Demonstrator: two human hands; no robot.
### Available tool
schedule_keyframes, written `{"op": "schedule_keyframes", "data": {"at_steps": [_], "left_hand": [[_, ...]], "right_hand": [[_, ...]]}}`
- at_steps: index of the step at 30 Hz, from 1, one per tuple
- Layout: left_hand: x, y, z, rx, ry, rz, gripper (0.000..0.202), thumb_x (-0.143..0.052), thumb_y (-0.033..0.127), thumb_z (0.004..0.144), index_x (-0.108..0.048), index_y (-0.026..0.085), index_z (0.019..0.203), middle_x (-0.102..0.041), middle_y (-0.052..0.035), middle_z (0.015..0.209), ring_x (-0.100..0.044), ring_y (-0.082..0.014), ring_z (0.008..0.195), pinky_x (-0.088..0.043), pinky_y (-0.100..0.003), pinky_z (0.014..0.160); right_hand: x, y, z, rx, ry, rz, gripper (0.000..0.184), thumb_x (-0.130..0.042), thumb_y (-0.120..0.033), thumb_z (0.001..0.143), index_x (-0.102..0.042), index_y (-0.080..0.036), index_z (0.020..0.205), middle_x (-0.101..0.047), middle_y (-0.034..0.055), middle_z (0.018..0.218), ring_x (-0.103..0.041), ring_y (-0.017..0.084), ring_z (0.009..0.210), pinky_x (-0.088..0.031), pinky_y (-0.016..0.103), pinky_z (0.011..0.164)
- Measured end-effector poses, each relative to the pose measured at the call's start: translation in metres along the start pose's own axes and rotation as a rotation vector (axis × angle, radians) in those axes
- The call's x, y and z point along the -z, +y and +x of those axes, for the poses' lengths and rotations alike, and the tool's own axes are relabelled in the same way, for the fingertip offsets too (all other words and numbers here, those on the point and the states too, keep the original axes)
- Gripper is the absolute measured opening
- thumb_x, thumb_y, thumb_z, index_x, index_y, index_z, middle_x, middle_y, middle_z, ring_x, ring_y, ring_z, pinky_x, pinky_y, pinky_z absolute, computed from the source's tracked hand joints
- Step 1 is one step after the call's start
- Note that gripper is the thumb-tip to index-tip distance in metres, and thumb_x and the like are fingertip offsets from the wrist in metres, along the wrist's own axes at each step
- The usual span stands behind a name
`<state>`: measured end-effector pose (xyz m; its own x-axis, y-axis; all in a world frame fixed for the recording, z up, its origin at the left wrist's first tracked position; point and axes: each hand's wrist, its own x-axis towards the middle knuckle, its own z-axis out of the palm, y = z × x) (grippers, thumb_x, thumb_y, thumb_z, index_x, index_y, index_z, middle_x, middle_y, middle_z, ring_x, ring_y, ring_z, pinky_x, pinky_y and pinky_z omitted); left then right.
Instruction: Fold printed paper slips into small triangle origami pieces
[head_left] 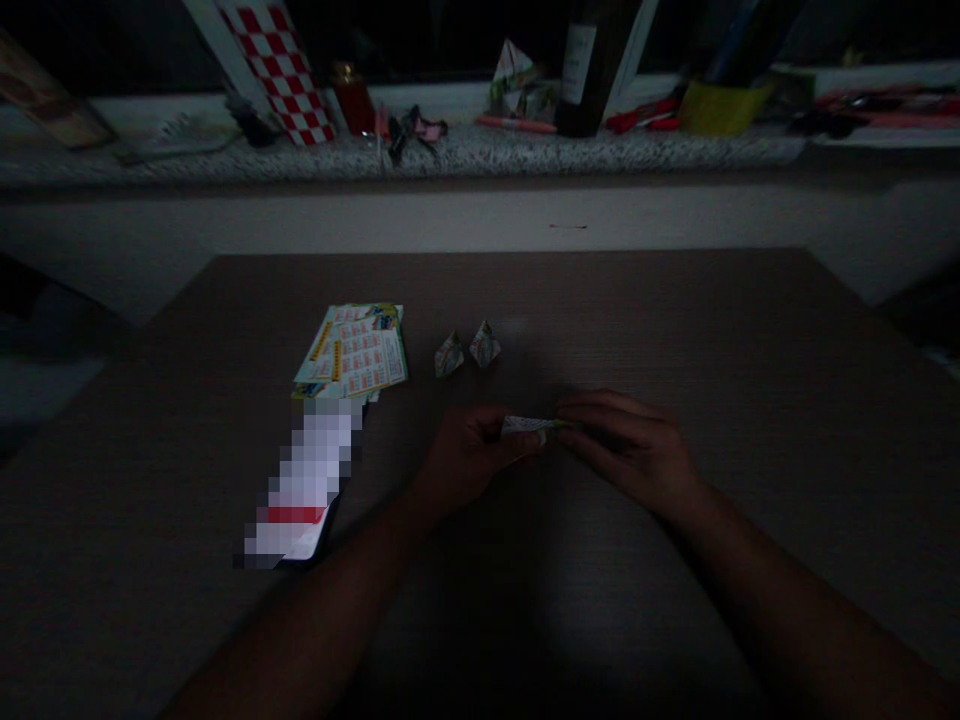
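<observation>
My left hand (pixel 469 452) and my right hand (pixel 626 445) meet over the middle of a dark brown table (pixel 675 320). Both pinch a small folded piece of printed paper (pixel 529 426) between their fingertips, just above the tabletop. Two finished little folded paper shapes (pixel 466 350) stand side by side a short way beyond my hands. A stack of printed paper sheets (pixel 356 352) lies to the left of them. The light is dim.
A phone (pixel 304 485) with a lit, blurred screen lies left of my left arm. Behind the table runs a speckled sill (pixel 465 152) carrying a dark bottle (pixel 592 65), a red-checked box (pixel 277 65), a red jar (pixel 352 100), pens and a yellow-green cup (pixel 720 105).
</observation>
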<state>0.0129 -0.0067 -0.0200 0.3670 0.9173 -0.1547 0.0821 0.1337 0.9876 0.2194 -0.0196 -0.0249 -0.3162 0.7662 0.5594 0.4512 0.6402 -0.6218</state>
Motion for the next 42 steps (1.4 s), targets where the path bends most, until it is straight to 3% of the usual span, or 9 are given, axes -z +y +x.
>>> {"op": "schedule_keyframes", "data": {"at_steps": [8, 14, 17, 21, 26, 31, 34, 38, 42], "left_hand": [[0.001, -0.002, 0.0, 0.014, -0.049, -0.019, 0.017, -0.074, 0.029, 0.073, -0.068, 0.013, 0.076, -0.067, -0.001, 0.068, -0.059, -0.0109, 0.064, -0.042, -0.021, 0.06], [0.001, 0.002, -0.001, 0.068, -0.223, -0.072, 0.02, -0.075, 0.03, 0.071, -0.067, 0.011, 0.074, -0.066, -0.0014, 0.065, -0.056, -0.0093, 0.058, -0.04, -0.02, 0.055], [0.0, 0.005, -0.002, 0.122, -0.236, -0.14, 0.022, -0.077, 0.03, 0.068, -0.066, 0.011, 0.072, -0.066, -0.001, 0.063, -0.056, -0.009, 0.055, -0.039, -0.019, 0.052], [0.0, 0.006, -0.002, 0.174, -0.243, -0.22, 0.022, -0.079, 0.03, 0.065, -0.067, 0.012, 0.071, -0.066, -0.0002, 0.061, -0.056, -0.0092, 0.053, -0.04, -0.02, 0.052], [0.001, 0.004, 0.0, 0.175, -0.253, -0.236, 0.022, -0.079, 0.03, 0.066, -0.069, 0.012, 0.072, -0.068, -0.0021, 0.064, -0.059, -0.0108, 0.056, -0.042, -0.021, 0.054], [0.001, 0.003, 0.0, 0.183, -0.237, -0.226, 0.021, -0.078, 0.029, 0.067, -0.069, 0.011, 0.074, -0.068, -0.0022, 0.065, -0.06, -0.0101, 0.055, -0.042, -0.02, 0.053], [0.002, 0.002, 0.0, 0.202, -0.216, -0.225, 0.023, -0.078, 0.03, 0.067, -0.069, 0.011, 0.077, -0.069, -0.0025, 0.067, -0.06, -0.0101, 0.055, -0.041, -0.02, 0.052], [0.004, 0.002, 0.0, 0.203, -0.205, -0.197, 0.024, -0.078, 0.031, 0.067, -0.069, 0.011, 0.077, -0.069, -0.0031, 0.068, -0.06, -0.0104, 0.056, -0.041, -0.02, 0.053], [0.003, 0.004, 0.0, 0.195, -0.196, -0.181, 0.023, -0.078, 0.029, 0.068, -0.069, 0.011, 0.078, -0.069, -0.0025, 0.067, -0.06, -0.0101, 0.056, -0.043, -0.02, 0.054]], "right_hand": [[0.0, -0.006, 0.003, 0.001, -0.139, 0.065, 0.011, -0.055, -0.017, 0.088, -0.067, -0.016, 0.087, -0.065, 0.0055, 0.074, -0.061, 0.016, 0.068, -0.048, 0.03, 0.064], [-0.002, -0.008, 0.0, 0.018, -0.21, 0.035, 0.028, -0.051, -0.021, 0.089, -0.055, -0.017, 0.062, -0.044, -0.002, 0.054, -0.045, 0.012, 0.052, -0.034, 0.026, 0.053], [-0.003, -0.012, -0.002, -0.124, -0.24, 0.102, 0.036, -0.049, -0.024, 0.091, -0.046, -0.018, 0.055, -0.033, -0.0056, 0.05, -0.034, 0.008, 0.045, -0.026, 0.024, 0.045], [-0.004, -0.016, -0.003, -0.3, -0.279, 0.224, 0.041, -0.047, -0.032, 0.092, -0.044, -0.018, 0.053, -0.027, -0.0065, 0.05, -0.026, 0.006, 0.043, -0.02, 0.022, 0.041], [-0.006, -0.015, -0.003, -0.418, -0.281, 0.391, 0.046, -0.046, -0.04, 0.093, -0.045, -0.018, 0.053, -0.028, -0.0062, 0.047, -0.024, 0.006, 0.042, -0.018, 0.022, 0.038], [-0.011, -0.007, -0.009, -0.528, -0.297, 0.549, 0.056, -0.047, -0.05, 0.091, -0.036, -0.019, 0.046, -0.028, -0.0063, 0.043, -0.023, 0.006, 0.038, -0.015, 0.023, 0.038], [-0.01, -0.001, -0.011, -0.57, -0.243, 0.606, 0.063, -0.041, -0.056, 0.092, -0.034, -0.019, 0.041, -0.027, -0.006, 0.038, -0.024, 0.006, 0.035, -0.018, 0.024, 0.037], [-0.001, 0.001, -0.008, -0.502, -0.169, 0.453, 0.067, -0.03, -0.055, 0.096, -0.046, -0.018, 0.042, -0.039, -0.0021, 0.04, -0.04, 0.009, 0.04, -0.032, 0.025, 0.044], [0.004, -0.003, -0.002, -0.394, -0.116, 0.241, 0.052, -0.042, -0.049, 0.093, -0.055, -0.017, 0.055, -0.047, -0.0019, 0.049, -0.043, 0.009, 0.045, -0.032, 0.023, 0.045]]}}
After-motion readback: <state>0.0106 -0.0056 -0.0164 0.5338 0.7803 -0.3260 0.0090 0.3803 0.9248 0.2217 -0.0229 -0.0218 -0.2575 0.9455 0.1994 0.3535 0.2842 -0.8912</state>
